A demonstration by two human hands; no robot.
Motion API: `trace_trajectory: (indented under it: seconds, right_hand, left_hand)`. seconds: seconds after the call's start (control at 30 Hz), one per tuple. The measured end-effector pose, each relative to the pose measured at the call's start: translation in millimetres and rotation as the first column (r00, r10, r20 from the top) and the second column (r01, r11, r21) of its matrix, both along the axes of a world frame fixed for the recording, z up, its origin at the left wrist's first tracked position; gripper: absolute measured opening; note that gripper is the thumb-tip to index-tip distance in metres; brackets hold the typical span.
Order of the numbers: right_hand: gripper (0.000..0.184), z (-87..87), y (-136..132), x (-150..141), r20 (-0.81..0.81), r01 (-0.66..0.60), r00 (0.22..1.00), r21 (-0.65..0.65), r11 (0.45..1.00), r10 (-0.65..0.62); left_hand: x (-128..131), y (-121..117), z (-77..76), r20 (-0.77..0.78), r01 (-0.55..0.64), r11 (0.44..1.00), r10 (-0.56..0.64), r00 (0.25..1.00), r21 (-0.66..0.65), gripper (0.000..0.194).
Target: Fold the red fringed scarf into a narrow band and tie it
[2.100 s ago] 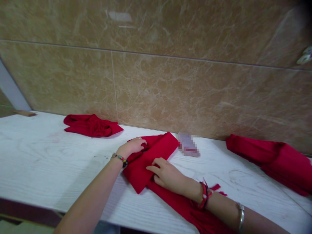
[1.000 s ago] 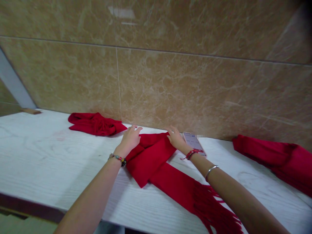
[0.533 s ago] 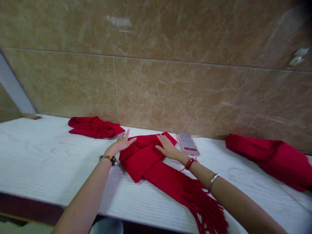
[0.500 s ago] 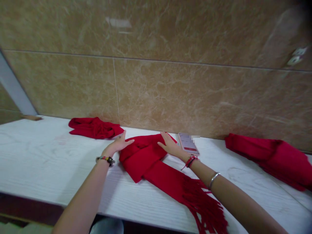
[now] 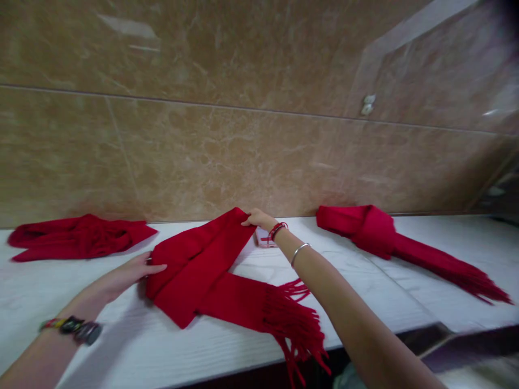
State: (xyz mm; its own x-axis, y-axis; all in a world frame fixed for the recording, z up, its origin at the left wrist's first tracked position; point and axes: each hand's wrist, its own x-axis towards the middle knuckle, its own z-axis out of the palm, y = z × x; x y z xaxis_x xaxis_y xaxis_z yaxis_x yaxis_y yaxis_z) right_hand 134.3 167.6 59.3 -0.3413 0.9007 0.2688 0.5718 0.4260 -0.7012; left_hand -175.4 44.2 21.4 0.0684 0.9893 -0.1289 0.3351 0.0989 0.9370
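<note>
A folded red scarf (image 5: 190, 265) lies on the white table in front of me, its fringe (image 5: 295, 319) spread toward the front right and hanging past the edge. At the scarf's left side, my left hand (image 5: 135, 270) has its thumb on top of the cloth and the other fingers tucked behind the edge. My right hand (image 5: 259, 218) pinches the far right corner, which is slightly lifted. Partly covered by my right wrist is a phone (image 5: 265, 240), flat on the table.
Another bunched red scarf (image 5: 81, 237) is at the left against the tiled wall (image 5: 227, 156). To the right, a third red scarf (image 5: 373, 232) stretches its fringed end forward. The white table (image 5: 227, 354) ends at a front edge close to me.
The view has shifted to the right, showing all of the right-hand scarf. My right hand now grips the middle scarf's far corner and has raised it; my left hand has closed on its left edge.
</note>
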Motion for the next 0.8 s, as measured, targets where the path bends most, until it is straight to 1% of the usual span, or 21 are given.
trace_trajectory:
  seconds: [0.07, 0.13, 0.2, 0.27, 0.37, 0.4, 0.43, 0.5, 0.57, 0.63, 0.7, 0.73, 0.8]
  right_hand:
    - [0.028, 8.2, 0.0, 26.7, -0.009, 0.055, 0.998, -0.051, 0.997, -0.056]
    - [0.021, 18.2, -4.0, 62.3, -0.022, 0.121, 0.992, -0.075, 0.99, -0.123]
    - [0.016, 32.3, -12.5, 105.4, -0.052, 0.191, 0.98, -0.064, 0.98, -0.194]
    - [0.019, 51.1, -23.9, 153.6, -0.09, 0.261, 0.961, -0.032, 0.965, -0.263]
    - [0.022, 84.3, -40.9, 229.4, -0.137, 0.368, 0.922, 0.029, 0.929, -0.362]
    - [0.022, 95.1, -45.5, 254.1, -0.148, 0.405, 0.907, 0.051, 0.913, -0.394]
    - [0.021, 105.4, -49.2, 278.0, -0.153, 0.438, 0.892, 0.069, 0.896, -0.424]
    - [0.022, 123.5, -54.0, 322.8, -0.16, 0.505, 0.859, 0.108, 0.856, -0.486]
    - [0.021, 137.3, -55.1, 362.4, -0.155, 0.573, 0.818, 0.137, 0.808, -0.554]
    - [0.02, 145.8, -52.7, 396.0, -0.138, 0.634, 0.773, 0.156, 0.757, -0.619]
    - [0.016, 147.9, -47.2, 423.1, -0.109, 0.679, 0.733, 0.171, 0.714, -0.671]
    - [0.015, 146.2, -43.3, 434.1, -0.092, 0.696, 0.716, 0.179, 0.696, -0.692]
    - [0.014, 137.2, -33.0, 451.6, -0.06, 0.719, 0.687, 0.2, 0.665, -0.724]
  left_hand:
    - [9.7, 2.4, 1.0, 0.001, -0.051, 0.999, 0.051, 0.999, -0.006, 0.054]
    - [32.4, 7.3, 6.6, 0.034, -0.015, 1.0, 0.015, 0.999, -0.003, 0.049]
    - [68.8, 13.0, 16.3, 0.067, 0.066, 0.997, -0.069, 0.995, 0.04, 0.047]
    - [115.6, 19.5, 28.0, 0.1, 0.143, 0.984, -0.154, 0.983, 0.104, 0.052]
    - [195.5, 31.1, 44.3, 0.201, 0.208, 0.966, -0.237, 0.95, 0.156, 0.066]
    - [222.7, 35.4, 48.7, 0.237, 0.234, 0.956, -0.273, 0.932, 0.178, 0.066]
    - [249.5, 39.9, 52.5, 0.272, 0.258, 0.945, -0.307, 0.912, 0.201, 0.063]
    - [300.4, 50.0, 57.8, 0.308, 0.287, 0.944, -0.325, 0.894, 0.161, 0.052]
    - [346.4, 62.4, 60.4, 0.351, 0.335, 0.927, -0.373, 0.859, 0.167, 0.043]
    - [385.9, 77.4, 60.5, 0.392, 0.383, 0.908, -0.418, 0.819, 0.17, 0.04]
    - [417.7, 94.4, 58.6, 0.431, 0.419, 0.895, -0.443, 0.786, 0.154, 0.041]
    - [430.6, 103.1, 56.9, 0.449, 0.432, 0.89, -0.45, 0.772, 0.148, 0.041]
    - [450.1, 119.9, 52.6, 0.471, 0.448, 0.883, -0.456, 0.755, 0.138, 0.041]
